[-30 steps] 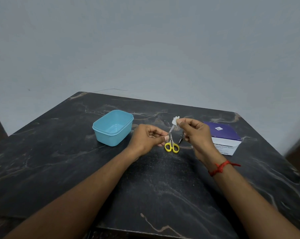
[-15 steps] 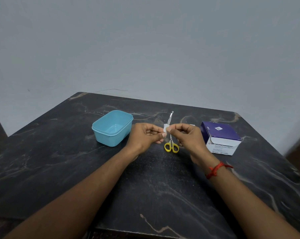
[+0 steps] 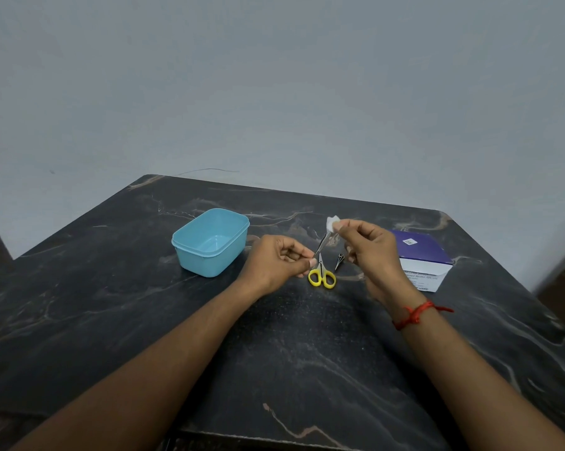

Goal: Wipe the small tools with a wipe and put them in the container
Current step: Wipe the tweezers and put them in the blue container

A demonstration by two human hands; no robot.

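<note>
While aloft, right hand (image 3: 369,252) apparently around wipe (image 3: 332,222)

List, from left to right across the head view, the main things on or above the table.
blue container → left hand → yellow scissors → right hand → purple box

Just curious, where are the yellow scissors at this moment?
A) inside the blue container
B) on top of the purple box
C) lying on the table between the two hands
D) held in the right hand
C: the scissors lie flat on the table between the left hand and right hand, which hold a thin tool and a wipe instead.
</note>
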